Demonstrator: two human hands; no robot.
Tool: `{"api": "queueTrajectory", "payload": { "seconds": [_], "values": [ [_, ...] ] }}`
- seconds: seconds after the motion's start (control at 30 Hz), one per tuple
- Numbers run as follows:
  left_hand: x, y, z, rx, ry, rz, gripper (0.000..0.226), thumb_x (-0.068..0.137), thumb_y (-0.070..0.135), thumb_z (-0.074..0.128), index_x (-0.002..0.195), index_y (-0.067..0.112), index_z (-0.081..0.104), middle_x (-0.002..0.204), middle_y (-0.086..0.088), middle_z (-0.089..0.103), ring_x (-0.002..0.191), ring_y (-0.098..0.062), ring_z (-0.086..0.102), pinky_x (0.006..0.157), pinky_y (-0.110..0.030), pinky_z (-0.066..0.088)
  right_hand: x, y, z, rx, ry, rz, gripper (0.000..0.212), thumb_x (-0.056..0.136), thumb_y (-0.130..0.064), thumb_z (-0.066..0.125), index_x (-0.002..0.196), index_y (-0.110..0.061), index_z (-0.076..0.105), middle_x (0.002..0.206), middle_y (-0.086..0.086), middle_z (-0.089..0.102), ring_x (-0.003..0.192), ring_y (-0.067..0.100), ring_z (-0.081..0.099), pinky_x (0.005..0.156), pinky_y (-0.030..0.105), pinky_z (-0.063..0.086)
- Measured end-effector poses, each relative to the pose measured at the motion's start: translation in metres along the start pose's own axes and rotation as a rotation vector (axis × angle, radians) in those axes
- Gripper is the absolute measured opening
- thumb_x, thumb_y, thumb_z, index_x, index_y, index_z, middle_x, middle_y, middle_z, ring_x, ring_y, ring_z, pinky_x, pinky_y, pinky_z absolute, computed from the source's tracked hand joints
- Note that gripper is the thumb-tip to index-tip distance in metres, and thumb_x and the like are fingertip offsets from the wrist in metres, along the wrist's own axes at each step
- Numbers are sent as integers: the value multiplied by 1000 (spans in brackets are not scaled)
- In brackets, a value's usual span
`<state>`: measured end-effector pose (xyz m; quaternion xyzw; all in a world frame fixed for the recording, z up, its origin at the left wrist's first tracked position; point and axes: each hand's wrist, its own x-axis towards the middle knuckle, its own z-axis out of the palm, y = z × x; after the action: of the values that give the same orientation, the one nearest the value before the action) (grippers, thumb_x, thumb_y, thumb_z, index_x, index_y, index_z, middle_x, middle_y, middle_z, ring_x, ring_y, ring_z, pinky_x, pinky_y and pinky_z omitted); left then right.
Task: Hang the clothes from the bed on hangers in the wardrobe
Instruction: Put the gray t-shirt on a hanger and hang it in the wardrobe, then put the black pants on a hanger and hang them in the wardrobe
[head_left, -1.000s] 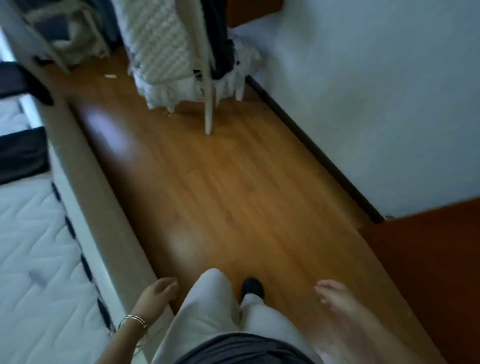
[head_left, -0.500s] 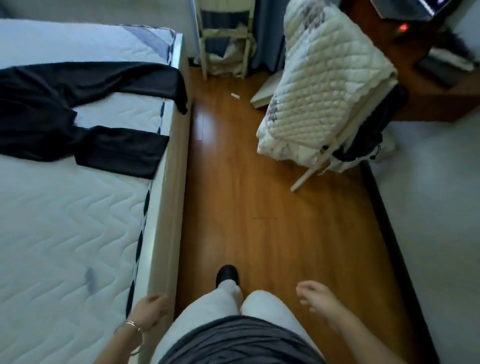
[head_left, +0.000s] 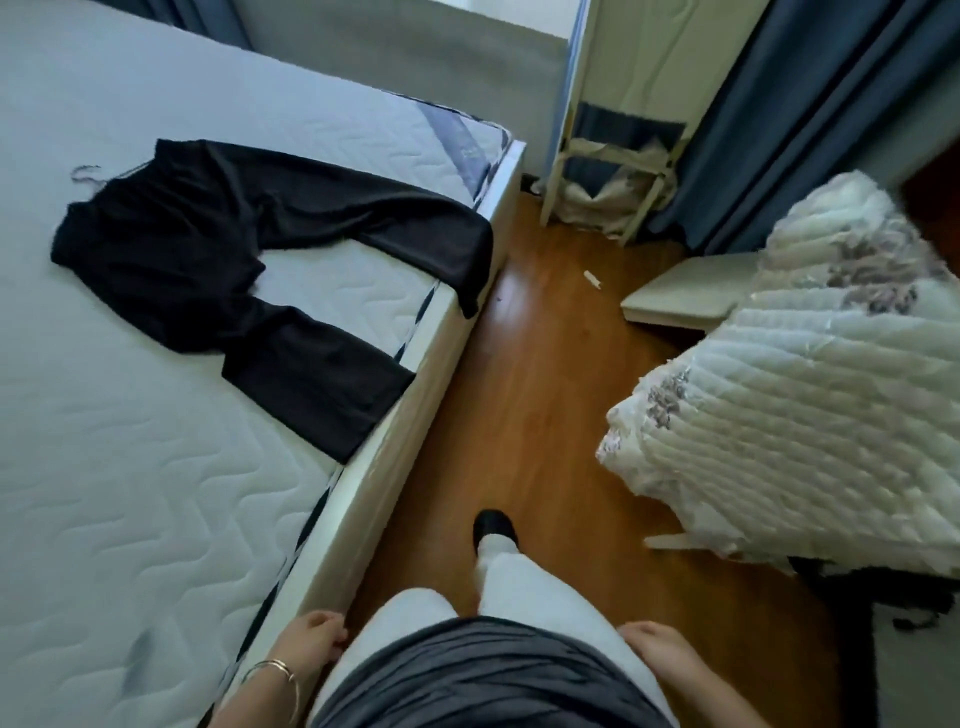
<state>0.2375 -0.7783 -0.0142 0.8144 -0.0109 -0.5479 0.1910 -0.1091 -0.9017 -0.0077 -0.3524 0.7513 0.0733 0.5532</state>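
Bed (head_left: 130, 467): bare quilted mattress. Across the floor strip from the bed's side, a white quilt (head_left: 805, 405) draped over a rack.

On the bed, by that same side: black trousers (head_left: 208, 249), spread flat, waist toward the bed's middle, one cuff hanging over the edge.

Left hand (head_left: 311, 642) just beside the bed's side rail, fingers loosely curled, holding nothing. Right hand (head_left: 657, 649) farther from the bed, past the person's legs, relaxed, empty.

Step, as judged: approach to collect the trousers, nothing picked up yet. Next move calls for a pace along the bed and a reach to the waistband. Wardrobe and hangers not in view
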Motion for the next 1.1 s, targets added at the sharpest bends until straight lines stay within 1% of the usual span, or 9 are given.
{"api": "queueTrajectory", "payload": {
  "seconds": [0.1,0.27,0.43,0.5,0.67,0.8,0.9,0.97,1.1],
  "values": [
    [3,28,4,-150,23,-38,14,90,6,50,97,-4,58,65,-9,57,50,-18,47,44,-21,36,27,-77,-30,-1,-4,-25,14,93,-9,51,80,-6,57,70,9,55,54,18,45,41,20,33],
    [17,69,-7,-350,114,-68,16,91,10,49,77,9,57,73,-6,58,58,-16,47,49,-22,28,61,-217,-38,-188,-42,-252,13,96,-21,47,103,-16,56,93,3,61,83,16,57,65,24,44],
    [48,86,-23,-420,154,-204,16,92,12,48,80,5,57,64,-6,53,52,-17,44,48,-20,24,81,-329,-15,-189,-86,-370,12,95,-19,49,104,-19,56,96,3,63,94,19,60,82,33,48],
    [58,101,-29,-431,162,-233,18,91,12,48,75,6,56,65,-6,54,54,-18,47,50,-21,27,86,-352,-3,-213,-121,-367,12,94,-17,49,104,-17,56,94,4,63,89,19,60,77,31,48],
    [83,162,-46,-475,125,-185,19,89,10,45,71,10,50,68,-4,51,56,-16,44,50,-23,24,98,-378,19,-416,-164,-280,15,92,-12,52,103,-7,61,78,3,61,67,12,54,50,16,43],
    [100,209,-61,-515,156,-71,13,91,13,46,85,9,58,80,-6,59,70,-16,53,56,-22,37,113,-415,20,-548,-163,-276,20,91,-15,54,106,-6,65,81,-1,63,69,10,53,56,18,40],
    [104,230,-66,-591,194,-53,15,94,15,44,92,7,57,86,-6,58,80,-19,55,58,-20,39,130,-453,21,-626,-171,-277,22,91,-17,53,107,-7,65,80,-1,63,61,8,51,45,13,39],
    [109,232,-63,-647,232,-115,18,93,13,45,98,1,58,88,-11,58,78,-21,54,58,-21,39,145,-485,26,-698,-192,-291,22,91,-17,54,107,-7,66,76,-3,62,60,8,51,45,11,39],
    [115,242,-47,-772,278,-343,26,90,8,49,110,-6,58,94,-17,60,79,-27,56,58,-28,35,171,-563,41,-868,-256,-340,18,90,-16,54,102,-9,65,82,0,66,70,12,57,60,18,44]
  ]
}}
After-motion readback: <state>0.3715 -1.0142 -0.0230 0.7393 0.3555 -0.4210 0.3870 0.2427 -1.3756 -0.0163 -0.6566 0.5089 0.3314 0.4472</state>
